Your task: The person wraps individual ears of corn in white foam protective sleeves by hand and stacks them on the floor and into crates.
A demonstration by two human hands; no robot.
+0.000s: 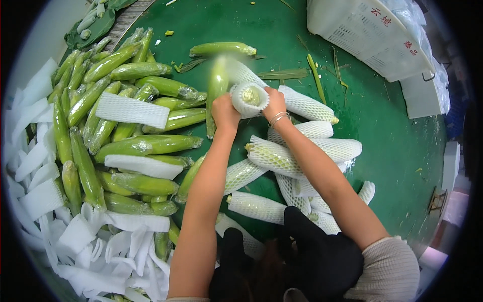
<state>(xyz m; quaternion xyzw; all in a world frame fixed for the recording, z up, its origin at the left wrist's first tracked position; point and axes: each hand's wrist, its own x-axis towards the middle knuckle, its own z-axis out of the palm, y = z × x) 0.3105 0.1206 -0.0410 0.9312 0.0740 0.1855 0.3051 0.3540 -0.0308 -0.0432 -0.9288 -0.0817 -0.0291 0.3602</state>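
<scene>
Both hands grip a white foam net sleeve (245, 110) with a plastic-wrapped ear of corn (251, 96) inside it. My left hand (225, 112) is at its left side and my right hand (274, 102) at its right side. The fingertips are partly hidden. Just left of my left hand is a green, film-wrapped ear of corn (217, 85). Several sleeved ears (272, 154) lie beneath and beside my right forearm. One more sleeved ear (307, 104) is right of my right hand. A bare-husked ear (222, 49) lies beyond the hands.
A large pile of film-wrapped corn (145, 145) covers the left of the green surface (396, 158). Flat foam sleeves (86, 277) are heaped at the lower left. White plastic crates (362, 36) stand at the upper right. Husk scraps (285, 74) lie beyond the hands.
</scene>
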